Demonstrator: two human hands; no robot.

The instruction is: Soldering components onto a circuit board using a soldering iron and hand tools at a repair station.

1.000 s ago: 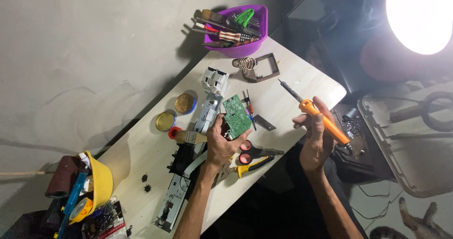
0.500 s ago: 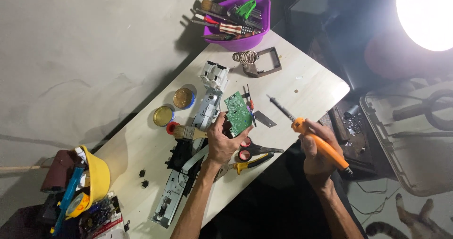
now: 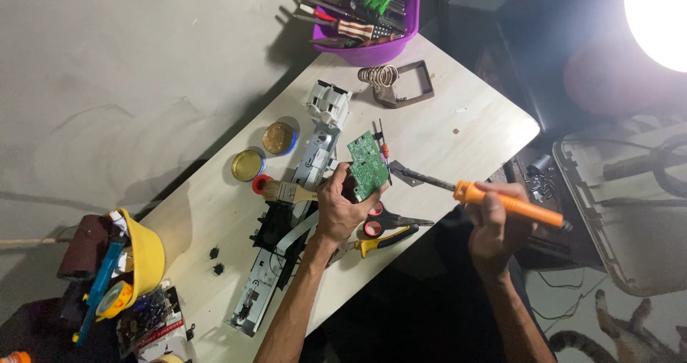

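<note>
We see a person at a pale wooden table (image 3: 465,119) under hard lamp glare, the left hand (image 3: 343,209) closed around a small green circuit board (image 3: 368,165), flat and rectangular, held tilted above the tabletop. The right hand (image 3: 494,223) is wrapped tight around the orange handle of a soldering iron (image 3: 494,198), whose dark metal shaft points toward nine o'clock and ends just beside the board's right edge; we cannot tell whether the tip touches it. Below the left hand lie a long grey metal chassis (image 3: 283,255) with a pale ribbon cable, a wooden-handled brush (image 3: 286,190) at nine o'clock of the hand, and red-handled scissors (image 3: 386,223) with yellow-handled pliers (image 3: 376,245) at four o'clock. Two round open tins (image 3: 263,152) sit at ten o'clock of the board. At twelve o'clock stand a coiled wire iron stand (image 3: 397,82) on a brown base and a purple plastic bowl (image 3: 372,48) crowded with tools. A yellow tub (image 3: 147,252) of odds and ends sits at the table's eight o'clock corner. A grey concrete floor (image 3: 107,69) surrounds the table.
</note>
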